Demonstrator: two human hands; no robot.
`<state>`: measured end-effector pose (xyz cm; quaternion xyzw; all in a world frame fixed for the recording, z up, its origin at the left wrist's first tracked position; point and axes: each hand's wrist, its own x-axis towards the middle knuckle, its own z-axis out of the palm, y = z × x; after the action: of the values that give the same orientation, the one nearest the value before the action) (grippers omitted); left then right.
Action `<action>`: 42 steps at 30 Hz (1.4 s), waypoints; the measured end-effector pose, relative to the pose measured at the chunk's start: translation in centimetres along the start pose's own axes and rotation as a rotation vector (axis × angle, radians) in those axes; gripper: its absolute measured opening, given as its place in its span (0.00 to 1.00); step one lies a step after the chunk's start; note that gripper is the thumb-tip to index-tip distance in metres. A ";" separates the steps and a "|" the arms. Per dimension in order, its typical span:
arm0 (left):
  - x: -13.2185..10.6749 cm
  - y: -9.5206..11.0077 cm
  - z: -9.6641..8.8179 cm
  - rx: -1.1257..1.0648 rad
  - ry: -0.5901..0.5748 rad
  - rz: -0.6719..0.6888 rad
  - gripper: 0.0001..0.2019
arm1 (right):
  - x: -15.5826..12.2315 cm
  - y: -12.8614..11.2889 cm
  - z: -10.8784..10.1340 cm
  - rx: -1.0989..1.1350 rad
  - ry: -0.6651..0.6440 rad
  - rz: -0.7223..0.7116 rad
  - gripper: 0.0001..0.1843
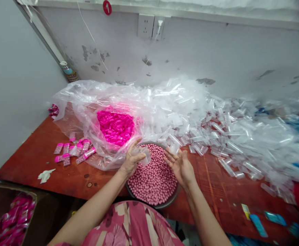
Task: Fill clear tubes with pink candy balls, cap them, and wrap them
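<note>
My left hand (131, 161) is closed around clear plastic containers (144, 155), held over the left edge of a dark round basin (175, 197). Pink round beads (153, 182) fill that basin. At its right rim, my right hand (181, 168) has a clear container (174, 148) between thumb and fingers, and its other fingers reach over the beads. Just behind the left hand, bright pink caps (116, 126) lie in an opened clear plastic bag (88, 102).
Loose clear containers (226, 143) heap along the wall to the right. Filled pink-capped containers (79, 148) lie at left beside a scrap of white paper (46, 175). A carton (34, 212) with pink packets stands low left. Blue packets (258, 225) lie front right.
</note>
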<state>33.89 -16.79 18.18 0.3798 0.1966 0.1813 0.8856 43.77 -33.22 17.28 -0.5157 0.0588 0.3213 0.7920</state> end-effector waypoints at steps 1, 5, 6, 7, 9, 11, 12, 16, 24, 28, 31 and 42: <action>-0.2 -0.2 0.0 0.023 -0.013 -0.005 0.37 | 0.5 -0.4 0.0 -0.034 0.000 -0.006 0.20; -0.4 -0.5 0.0 0.084 -0.133 -0.063 0.40 | 0.2 -0.7 1.3 -0.329 -0.326 -0.012 0.25; -0.4 -0.4 0.0 0.089 -0.175 -0.089 0.42 | -0.2 -0.6 1.7 -0.381 -0.456 -0.011 0.27; -0.4 -0.3 0.0 0.092 -0.222 -0.120 0.43 | -0.5 -0.5 2.2 -0.414 -0.562 -0.003 0.29; -0.4 -0.1 0.0 0.096 -0.311 -0.189 0.47 | -1.0 -0.4 2.8 -0.443 -0.687 0.036 0.33; -0.5 0.1 0.0 0.106 -0.380 -0.262 0.51 | -1.1 -0.5 3.2 -0.470 -0.734 0.062 0.36; -0.6 0.1 0.0 0.102 -0.400 -0.288 0.52 | -1.2 -0.6 3.2 -0.488 -0.747 0.067 0.37; -0.8 -0.9 0.5 -0.003 -0.337 -0.279 0.52 | -1.8 -0.4 3.6 -0.588 -0.736 -0.020 0.38; -0.9 -4.3 1.6 0.073 -0.063 -0.345 0.37 | -3.5 3.0 2.1 -1.097 -0.378 -0.484 0.34; -0.8 -4.7 -0.6 0.526 0.006 -0.130 0.32 | -1.7 2.7 -1.4 -1.589 -0.347 -0.581 0.34; -0.7 -4.7 -2.9 0.868 0.044 0.127 0.27 | -0.5 3.5 -3.5 -1.904 -0.272 -0.598 0.23; 0.6 -9.4 -5.2 1.050 -0.011 0.077 0.19 | 3.9 11.0 -1.7 -1.689 -0.453 -0.567 0.15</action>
<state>33.53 -19.44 7.75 0.7803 0.2424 0.0887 0.5697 40.92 -30.03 6.26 -0.8428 -0.4807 0.1445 0.1941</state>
